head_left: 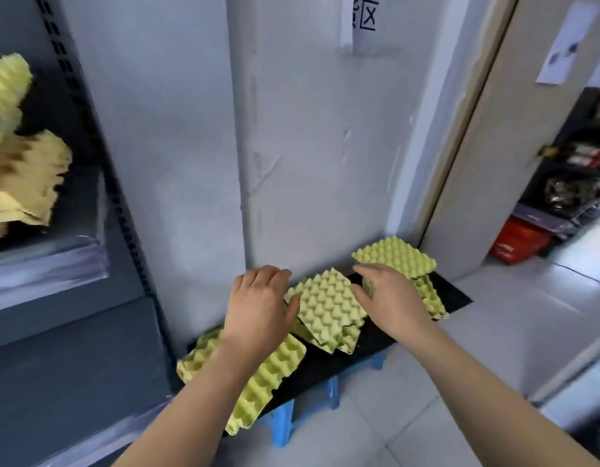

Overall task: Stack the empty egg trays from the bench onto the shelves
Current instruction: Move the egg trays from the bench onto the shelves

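A white wall (308, 146) backs a grey tiled floor (460, 382), with a paper sign (364, 15) stuck high on it. At the far left stands a grey shelf (49, 264) carrying a blurred, uneven heap of yellowish shelf trays (25, 183). Beside its foot a low black table (325, 362) runs along the wall, resting on blue stools (281, 426). Three lots of green egg trays lie on it. The near stack (268, 375) sits at the left end, overhanging the front edge, partly under the left forearm. The left grip (261, 305) holds the left edge of the middle stack (329, 308), fingers curled over the far side and thumb pressed on top. The middle stack lies bumps up, turned cornerwise on the table. The right grip (389, 298) pinches its right corner between thumb and fingers. Just behind that hand the far stack (393, 257) lies at the right end, its top tray skewed over those below. Further right a beige door (487, 163) stands open, and a red basket (517, 244) sits on the floor beyond it.
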### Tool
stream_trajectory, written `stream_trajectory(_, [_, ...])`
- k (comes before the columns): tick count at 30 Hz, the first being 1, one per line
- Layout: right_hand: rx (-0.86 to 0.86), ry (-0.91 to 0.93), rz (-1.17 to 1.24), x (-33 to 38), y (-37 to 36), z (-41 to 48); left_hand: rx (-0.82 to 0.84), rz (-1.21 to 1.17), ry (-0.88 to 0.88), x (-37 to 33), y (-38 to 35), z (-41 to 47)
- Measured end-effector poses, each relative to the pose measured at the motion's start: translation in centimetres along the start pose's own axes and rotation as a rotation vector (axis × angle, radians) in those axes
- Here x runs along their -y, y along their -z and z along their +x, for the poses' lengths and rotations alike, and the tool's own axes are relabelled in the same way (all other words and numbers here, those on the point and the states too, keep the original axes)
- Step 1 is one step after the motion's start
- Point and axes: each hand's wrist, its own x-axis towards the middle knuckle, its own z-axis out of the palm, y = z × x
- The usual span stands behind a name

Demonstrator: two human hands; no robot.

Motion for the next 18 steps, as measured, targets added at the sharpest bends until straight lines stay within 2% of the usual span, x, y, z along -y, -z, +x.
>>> stream_trajectory(9, [0.176,-0.197,-0.069,-17.3,-1.9,3.7,0.264,-0.032,0.046,-8.1,-15.0,7.6])
stream_trajectory(18, [0.223,-0.415,-0.050,-30.8,-6.1,12.2,0.434,-0.070,0.057,-11.3,-28.5,18.6])
